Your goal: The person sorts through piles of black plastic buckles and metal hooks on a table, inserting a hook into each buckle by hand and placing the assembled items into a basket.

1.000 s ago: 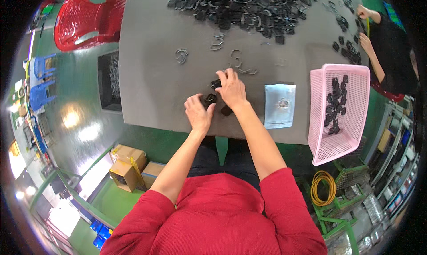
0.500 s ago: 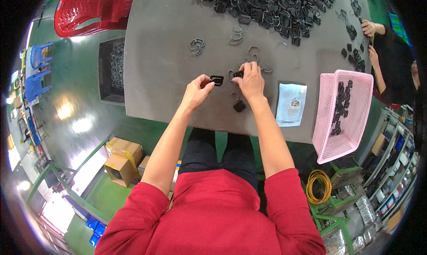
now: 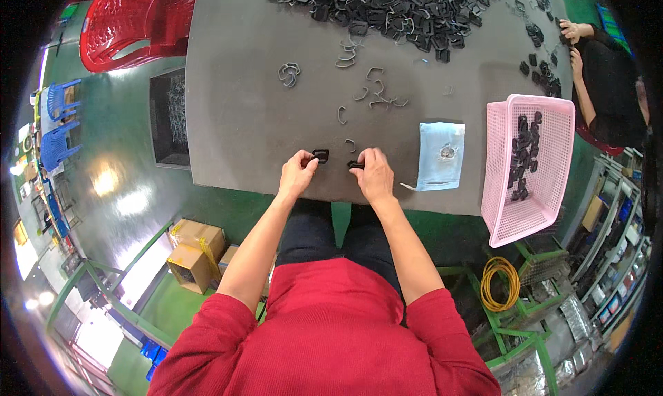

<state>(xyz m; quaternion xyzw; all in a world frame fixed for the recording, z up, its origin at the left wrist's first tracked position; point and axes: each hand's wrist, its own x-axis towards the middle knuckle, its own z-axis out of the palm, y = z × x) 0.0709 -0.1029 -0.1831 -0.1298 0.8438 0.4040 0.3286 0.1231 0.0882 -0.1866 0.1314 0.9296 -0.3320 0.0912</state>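
Near the front edge of the grey table, my left hand (image 3: 296, 173) pinches a small black buckle-like plastic piece (image 3: 321, 155) with a slot in it. A short gap to the right, my right hand (image 3: 375, 175) grips a dark piece (image 3: 355, 164) between thumb and fingers; its shape is mostly hidden. One bent wire hook (image 3: 351, 145) lies just beyond the right fingertips. Farther off are another wire hook (image 3: 342, 115) and a loose group of bent wire hooks (image 3: 378, 95).
A big pile of black pieces with wire loops (image 3: 407, 16) covers the far table. A wire bunch (image 3: 289, 74) lies left. Rightward are a blue cloth-like packet (image 3: 431, 171) and a pink basket (image 3: 495, 168) holding black pieces. A co-worker's hands (image 3: 574, 43) work at the far right.
Both hands have come back toward the table's front edge. My right hand has left the wire hooks and is where a black piece lay on the table. The whole view has shifted slightly.
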